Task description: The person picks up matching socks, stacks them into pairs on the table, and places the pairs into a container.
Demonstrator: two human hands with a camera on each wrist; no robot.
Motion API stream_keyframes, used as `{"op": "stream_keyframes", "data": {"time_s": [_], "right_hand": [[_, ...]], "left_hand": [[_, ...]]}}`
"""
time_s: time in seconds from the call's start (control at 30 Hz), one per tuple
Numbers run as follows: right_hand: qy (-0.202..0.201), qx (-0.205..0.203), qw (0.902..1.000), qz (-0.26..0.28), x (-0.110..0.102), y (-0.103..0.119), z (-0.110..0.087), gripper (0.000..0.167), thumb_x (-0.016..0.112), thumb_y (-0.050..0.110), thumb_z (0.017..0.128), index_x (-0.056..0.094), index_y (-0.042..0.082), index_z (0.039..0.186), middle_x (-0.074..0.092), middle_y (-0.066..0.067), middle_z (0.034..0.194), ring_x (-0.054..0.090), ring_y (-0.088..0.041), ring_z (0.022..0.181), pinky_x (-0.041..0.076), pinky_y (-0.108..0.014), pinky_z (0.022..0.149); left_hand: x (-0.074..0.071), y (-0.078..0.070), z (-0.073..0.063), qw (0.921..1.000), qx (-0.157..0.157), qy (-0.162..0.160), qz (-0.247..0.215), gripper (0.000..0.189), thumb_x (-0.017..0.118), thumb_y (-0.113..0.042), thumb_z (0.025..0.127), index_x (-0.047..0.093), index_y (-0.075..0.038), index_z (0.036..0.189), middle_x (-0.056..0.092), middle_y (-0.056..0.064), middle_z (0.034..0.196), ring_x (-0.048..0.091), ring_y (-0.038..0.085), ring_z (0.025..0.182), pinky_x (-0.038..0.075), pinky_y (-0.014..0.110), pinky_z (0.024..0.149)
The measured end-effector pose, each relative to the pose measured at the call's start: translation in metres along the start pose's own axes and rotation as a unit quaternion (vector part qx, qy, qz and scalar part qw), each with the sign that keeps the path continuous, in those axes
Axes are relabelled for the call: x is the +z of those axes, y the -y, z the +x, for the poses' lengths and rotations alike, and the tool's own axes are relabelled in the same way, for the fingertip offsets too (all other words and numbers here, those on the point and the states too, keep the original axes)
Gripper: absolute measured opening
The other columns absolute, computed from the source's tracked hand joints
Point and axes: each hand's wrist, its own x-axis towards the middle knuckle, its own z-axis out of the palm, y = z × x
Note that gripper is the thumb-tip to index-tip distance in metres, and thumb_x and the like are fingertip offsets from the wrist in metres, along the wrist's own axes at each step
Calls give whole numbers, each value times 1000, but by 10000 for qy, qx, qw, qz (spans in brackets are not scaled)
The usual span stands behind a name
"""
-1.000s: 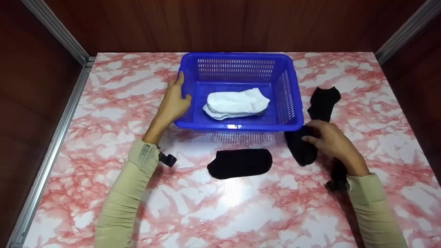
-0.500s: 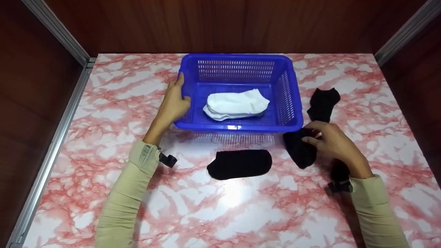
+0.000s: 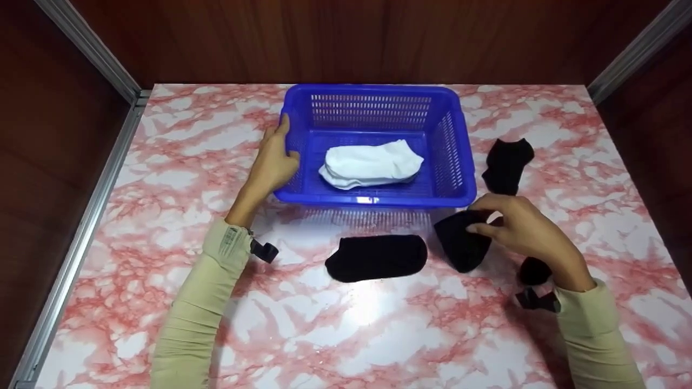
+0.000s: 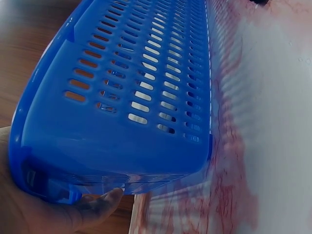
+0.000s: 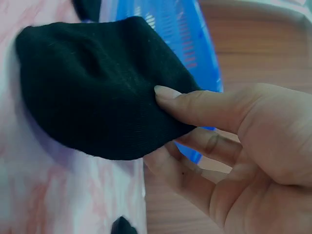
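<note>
My left hand (image 3: 273, 165) grips the left rim of a blue plastic basket (image 3: 373, 201), with its thumb on the inner side. White ankle socks (image 3: 373, 161) lie stacked on the basket floor. Off the basket's front right corner, my right hand (image 3: 519, 224) pinches a black sock (image 3: 462, 243) between thumb and fingers; in the right wrist view this sock (image 5: 97, 92) hangs spread from the thumb. One more black sock (image 3: 377, 257) lies flat in front of the basket.
Another black sock (image 3: 508, 165) lies to the right of the basket. A dark piece (image 3: 534, 271) shows by the right wrist, partly covered. The marbled table (image 3: 357, 335) meets brown panels (image 3: 357, 43) at the back and sides.
My right hand has shifted slightly toward the front, and the black sock in it has swung a little left and nearer. The left hand and the basket stay where they were.
</note>
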Motion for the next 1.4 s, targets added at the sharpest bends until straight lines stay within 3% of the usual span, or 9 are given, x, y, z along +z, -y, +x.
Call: {"op": "stream_keyframes", "data": {"time_s": [0.17,0.4,0.77,0.97,1.07,1.23,1.4], "right_hand": [[282,-171,9994,98,-1,19,1,25,84,-1,85,78,12,106,77,4,100,68,-3,91,64,-31,74],[675,-655,9954,159,6,44,11,29,84,-2,84,78,11,109,78,2,103,70,-8,93,64,-30,72],[1055,-1561,9820,129,35,79,30,19,81,-1,87,77,9,104,74,-2,95,70,-15,89,61,-38,79],[1375,-1562,9781,105,50,93,40,18,80,3,89,76,9,106,75,-3,99,71,-16,94,62,-36,84],[1508,-1555,9762,109,59,96,44,18,79,6,91,77,9,108,76,-4,102,72,-17,97,62,-37,86],[1794,-1512,9719,186,77,94,45,19,78,7,92,77,10,111,77,-3,107,73,-17,102,62,-37,88],[1891,-1207,9744,126,84,87,43,25,77,6,93,74,11,118,76,-3,113,73,-18,106,62,-38,90]], "left_hand": [[0,0,0,10000,15,-13,-29,82,53,1,91,18,-2,166,35,32,162,38,37,150,35,47,127],[0,0,0,10000,-52,-16,-51,82,53,0,93,18,-4,166,34,31,163,38,36,150,35,46,127],[1,0,0,9999,-139,-17,24,82,54,-2,93,19,-7,167,32,30,165,35,37,154,33,47,128],[0,-1,0,9999,-159,-64,1,82,53,-3,93,20,-9,168,29,28,168,28,37,158,31,47,129],[1,-2,-1,9995,-135,-275,-83,78,54,-5,94,27,-9,166,33,26,165,33,35,156,33,45,128],[4,0,-6,9943,82,-1022,-299,57,57,-6,96,51,-3,153,47,22,149,50,33,141,40,42,123],[2,-4,-9,9878,333,-1477,-366,42,56,-5,97,63,-3,138,53,20,140,52,32,135,41,43,119]]}}
